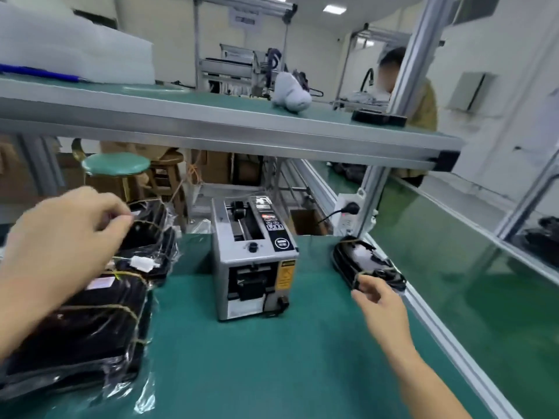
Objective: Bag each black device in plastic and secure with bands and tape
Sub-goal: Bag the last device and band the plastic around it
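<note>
the right hand (373, 293) pinches the black device (366, 263) at the table edge (429, 316) and could knock it off, while the left hand (65, 237), fingers curled, touches the bagged pile (90, 325).

A green-topped bench (272, 358) under an aluminium-framed upper shelf (211, 116) in a cream-walled workshop, ceiling light panels (334, 8) lit, a green round stool (116, 164) and cardboard boxes (211, 167) behind.

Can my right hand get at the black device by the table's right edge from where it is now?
Probably yes. The right hand is already at the near end of that black device, fingers curled at its edge, with nothing between them.
</note>
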